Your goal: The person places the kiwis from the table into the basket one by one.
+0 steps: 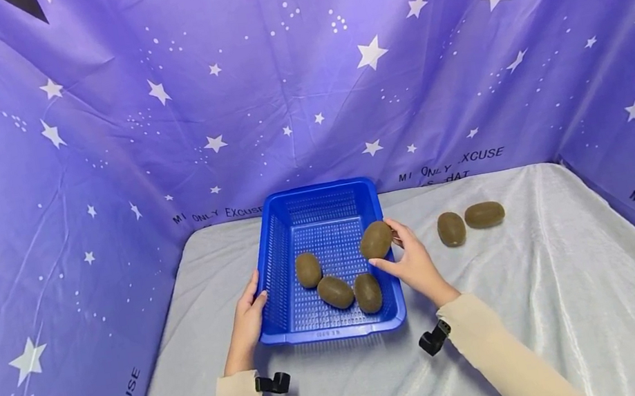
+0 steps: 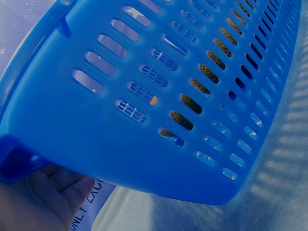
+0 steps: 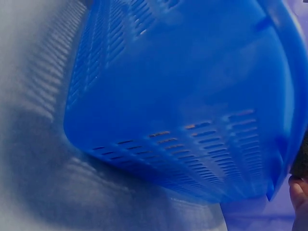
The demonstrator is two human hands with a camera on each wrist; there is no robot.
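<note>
A blue plastic basket (image 1: pixel 335 331) with slotted walls stands on the cloth. My left hand (image 1: pixel 247 318) grips its left rim, thumb on top and fingers beneath, as the left wrist view also shows. Over the basket's right side, my right hand (image 1: pixel 418 269) holds a brown kiwi (image 1: pixel 376 240) between thumb and fingers. Inside the basket lie three more kiwis: one at the left (image 1: pixel 308 270), one in the middle (image 1: pixel 336 291) and one at the right (image 1: pixel 368 293). The right wrist view catches only an edge of the held kiwi (image 3: pixel 301 161) and a fingertip.
Two kiwis, one upright in view (image 1: pixel 452 229) and one lying sideways (image 1: pixel 484 215), rest close together on the cloth right of the basket. A pale grey cloth (image 1: pixel 561 297) covers the table. Purple star-printed curtains (image 1: pixel 287 91) enclose the back and both sides.
</note>
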